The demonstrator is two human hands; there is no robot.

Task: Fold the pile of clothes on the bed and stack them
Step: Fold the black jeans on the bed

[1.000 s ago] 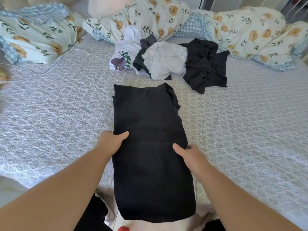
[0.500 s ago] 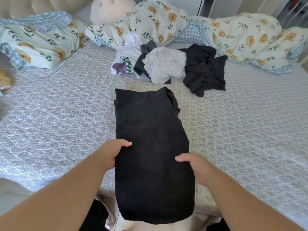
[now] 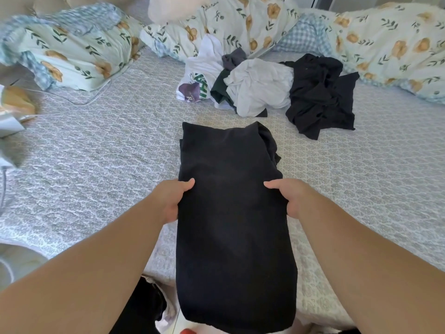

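A: Our left hand and right hand each pinch an edge of the folded black garment, thumbs on top.

B: It lies lengthwise on the bed, its near end overhanging; the unfolded pile sits beyond.

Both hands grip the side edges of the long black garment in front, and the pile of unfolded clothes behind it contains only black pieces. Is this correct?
Not fully. The head view shows the pile of unfolded clothes also holds white and grey pieces beside the black ones. The rest stands: the left hand and right hand grip the side edges of the long black garment.
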